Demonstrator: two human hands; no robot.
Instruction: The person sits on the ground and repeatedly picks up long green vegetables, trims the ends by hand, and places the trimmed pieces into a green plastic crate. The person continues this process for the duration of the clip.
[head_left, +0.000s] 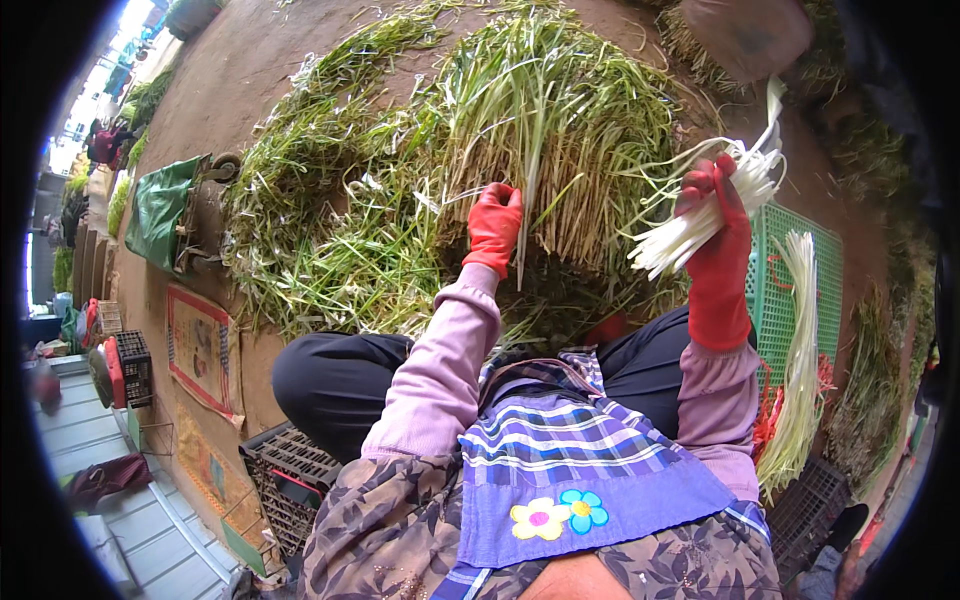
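My left hand (496, 227), in a red glove, has its fingers closed beside a pale upright stalk (529, 195); thin whitish strands stick out at its fingertips. With my right hand (714, 225), also red-gloved, I grip a bunch of white leafy-vegetable stalks (750, 176), their cut-looking ends pointing down left. Before me lies a large heap of green stalks with brown lower ends (570, 187). At my right, a long bundle of pale stalks (802, 322) lies against a green plastic crate (829, 277).
Loose green leaves (315, 217) spread over the ground at left. A green sheet over a wheeled object (161, 214) is further left. Red ties (766, 420) lie by the crate. Dark plastic crates (292, 469) stand near my left side. A blurred object (750, 34) is at the upper right.
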